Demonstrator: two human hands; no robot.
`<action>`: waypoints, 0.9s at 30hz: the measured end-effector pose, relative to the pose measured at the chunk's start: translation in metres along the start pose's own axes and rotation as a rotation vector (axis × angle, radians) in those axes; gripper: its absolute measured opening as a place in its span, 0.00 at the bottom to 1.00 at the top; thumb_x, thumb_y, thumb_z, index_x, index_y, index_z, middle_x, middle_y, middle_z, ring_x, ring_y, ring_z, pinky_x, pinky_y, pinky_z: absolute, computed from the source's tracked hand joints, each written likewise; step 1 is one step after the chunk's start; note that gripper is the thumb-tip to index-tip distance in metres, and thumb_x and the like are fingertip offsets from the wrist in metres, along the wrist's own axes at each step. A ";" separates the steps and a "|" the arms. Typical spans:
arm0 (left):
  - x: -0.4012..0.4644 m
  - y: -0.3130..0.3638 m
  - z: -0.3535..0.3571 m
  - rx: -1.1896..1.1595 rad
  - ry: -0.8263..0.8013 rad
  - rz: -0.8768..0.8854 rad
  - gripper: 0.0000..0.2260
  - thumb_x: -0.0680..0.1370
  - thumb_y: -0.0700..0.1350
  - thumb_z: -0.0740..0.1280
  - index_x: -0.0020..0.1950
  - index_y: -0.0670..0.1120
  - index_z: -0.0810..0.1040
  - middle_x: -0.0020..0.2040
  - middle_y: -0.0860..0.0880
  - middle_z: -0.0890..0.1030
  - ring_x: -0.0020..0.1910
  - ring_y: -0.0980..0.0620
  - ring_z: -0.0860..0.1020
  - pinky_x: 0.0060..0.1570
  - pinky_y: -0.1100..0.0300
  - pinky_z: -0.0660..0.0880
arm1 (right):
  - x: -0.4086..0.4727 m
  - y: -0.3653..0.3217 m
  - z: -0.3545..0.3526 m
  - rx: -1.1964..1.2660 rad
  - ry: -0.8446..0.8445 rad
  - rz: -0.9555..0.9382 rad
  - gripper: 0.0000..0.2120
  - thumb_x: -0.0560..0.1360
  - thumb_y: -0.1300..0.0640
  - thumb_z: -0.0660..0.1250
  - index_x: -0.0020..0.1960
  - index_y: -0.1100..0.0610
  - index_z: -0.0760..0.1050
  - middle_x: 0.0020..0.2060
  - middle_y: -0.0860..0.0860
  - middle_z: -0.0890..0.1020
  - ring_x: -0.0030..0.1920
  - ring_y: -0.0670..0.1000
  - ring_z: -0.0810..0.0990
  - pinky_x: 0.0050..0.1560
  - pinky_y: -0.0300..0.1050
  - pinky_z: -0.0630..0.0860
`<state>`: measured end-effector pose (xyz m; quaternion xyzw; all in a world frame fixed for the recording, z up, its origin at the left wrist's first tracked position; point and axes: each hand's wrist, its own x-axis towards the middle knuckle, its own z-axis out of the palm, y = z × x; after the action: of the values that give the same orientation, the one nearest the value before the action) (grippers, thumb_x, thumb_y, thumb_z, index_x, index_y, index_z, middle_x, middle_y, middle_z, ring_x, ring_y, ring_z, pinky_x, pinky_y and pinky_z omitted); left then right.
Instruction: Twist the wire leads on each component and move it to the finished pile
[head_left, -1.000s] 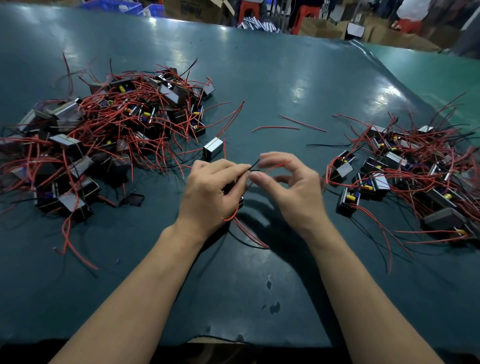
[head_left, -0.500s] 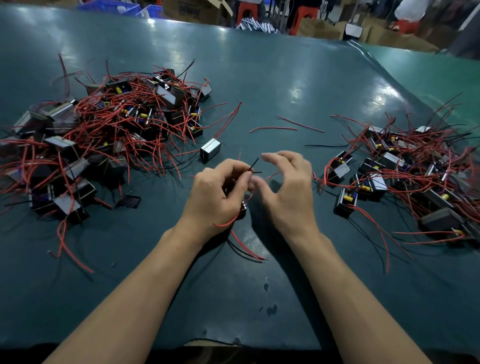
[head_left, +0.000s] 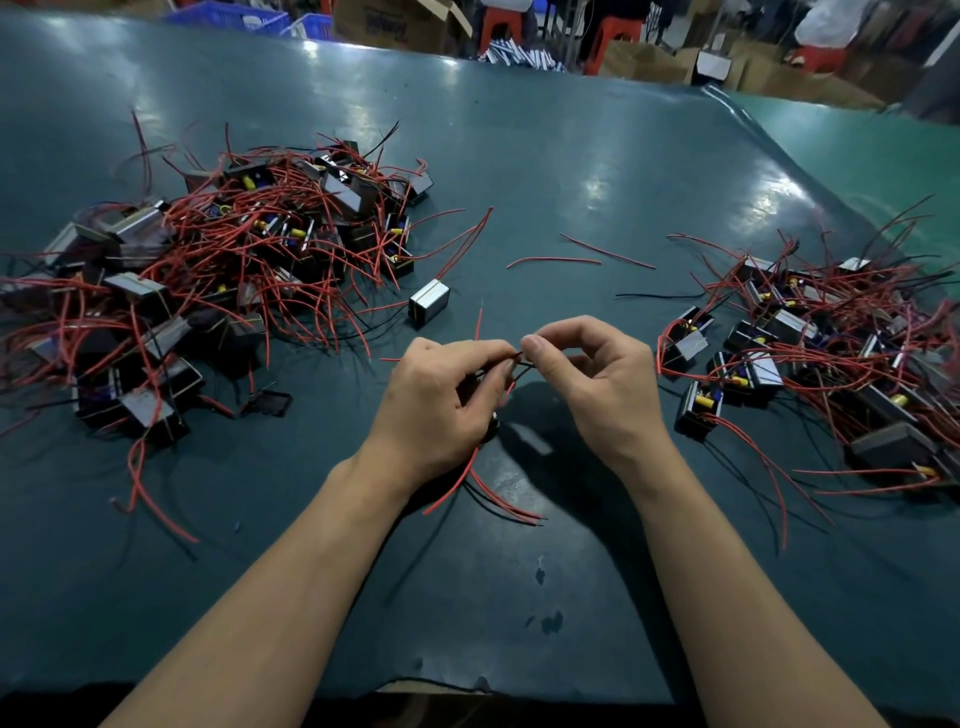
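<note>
The component (head_left: 488, 415) sits mostly hidden under my left hand (head_left: 441, 400), near the middle of the green table (head_left: 519, 156), its red leads (head_left: 483, 483) trailing toward me. I judge it light and boxy, easy to cradle in a palm, while the leads are thin, springy and slippery in their insulation, so the place to take hold is close to the bare tips, not mid-length.

Going left to right: the big left pile (head_left: 218, 275) is a loose tangle of boxes and red wire; my left hand curls round the component and pinches the black lead (head_left: 514, 360); my right hand (head_left: 597, 384) pinches the same lead's end between thumb and forefinger. The right pile (head_left: 810, 353) is smaller and more spread out. Which pile is the finished one I cannot tell. No bins stand on the table; blue crates (head_left: 234, 15) at the far edge show nothing inside.
</note>
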<state>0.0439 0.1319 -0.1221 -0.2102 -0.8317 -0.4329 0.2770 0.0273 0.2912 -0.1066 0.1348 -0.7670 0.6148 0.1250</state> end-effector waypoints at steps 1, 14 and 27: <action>0.000 0.000 0.000 -0.010 0.001 -0.002 0.04 0.77 0.37 0.69 0.47 0.43 0.84 0.36 0.53 0.84 0.33 0.55 0.79 0.42 0.53 0.75 | 0.000 -0.001 -0.001 0.024 0.021 0.010 0.08 0.72 0.59 0.75 0.39 0.49 0.79 0.35 0.43 0.83 0.38 0.44 0.81 0.42 0.40 0.76; 0.001 -0.006 0.000 -0.025 -0.005 0.007 0.04 0.77 0.39 0.69 0.47 0.43 0.84 0.35 0.51 0.83 0.33 0.51 0.79 0.39 0.51 0.74 | 0.002 0.000 -0.005 0.182 -0.061 0.131 0.05 0.75 0.62 0.71 0.42 0.53 0.79 0.33 0.46 0.81 0.38 0.48 0.78 0.37 0.38 0.75; 0.000 -0.005 0.001 -0.028 -0.010 0.024 0.04 0.77 0.39 0.69 0.47 0.42 0.84 0.37 0.51 0.83 0.36 0.51 0.80 0.42 0.48 0.75 | 0.002 -0.002 -0.010 0.317 -0.205 0.336 0.08 0.76 0.58 0.67 0.38 0.55 0.77 0.32 0.47 0.79 0.36 0.44 0.79 0.34 0.38 0.74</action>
<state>0.0412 0.1298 -0.1255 -0.2261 -0.8243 -0.4402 0.2751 0.0260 0.3000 -0.1021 0.0852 -0.6814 0.7225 -0.0800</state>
